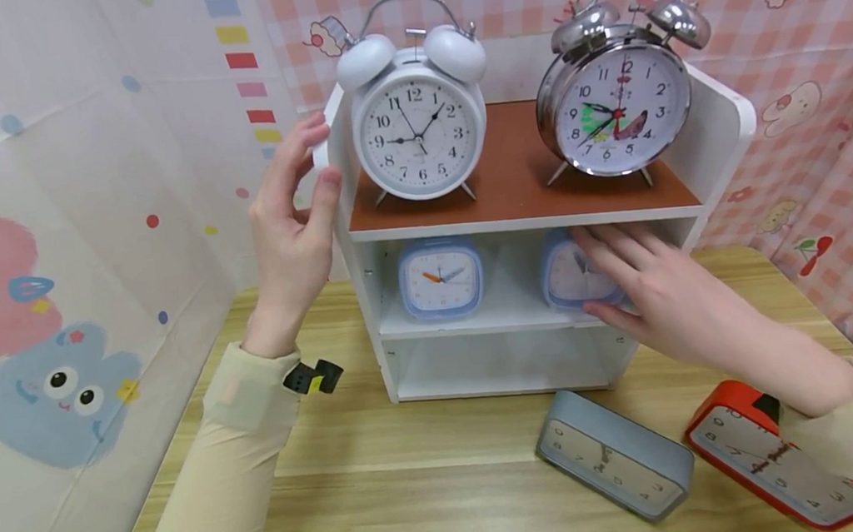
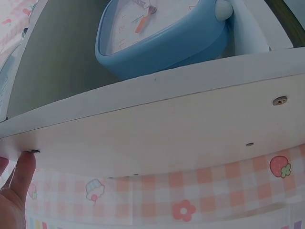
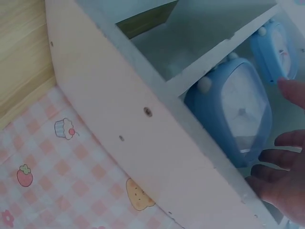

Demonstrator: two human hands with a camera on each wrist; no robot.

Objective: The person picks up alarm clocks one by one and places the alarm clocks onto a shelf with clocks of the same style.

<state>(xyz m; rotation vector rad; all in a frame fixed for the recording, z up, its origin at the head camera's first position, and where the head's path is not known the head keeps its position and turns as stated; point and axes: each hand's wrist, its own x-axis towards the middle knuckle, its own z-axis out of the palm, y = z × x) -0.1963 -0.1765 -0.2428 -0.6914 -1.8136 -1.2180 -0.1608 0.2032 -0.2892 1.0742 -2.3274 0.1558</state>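
Observation:
My left hand [image 1: 291,218] rests against the outer side of a white shelf unit [image 1: 528,224], fingertips and thumb at its upper left edge. In the left wrist view a fingertip [image 2: 26,162] touches the side panel. My right hand [image 1: 654,290] reaches to the middle shelf with its fingers extended in front of a blue alarm clock [image 1: 558,276], partly hiding it. In the right wrist view the fingers are spread beside this clock [image 3: 243,109], not curled round it. Another blue clock [image 1: 441,278], with an orange hand, stands on the left of that shelf.
On the brown top shelf [image 1: 516,167] stand a white twin-bell clock [image 1: 419,133] and a silver twin-bell clock [image 1: 617,109]. A grey clock [image 1: 614,452] and a red clock [image 1: 780,455] lie on the wooden table [image 1: 384,495] at front right, the red one under my right forearm.

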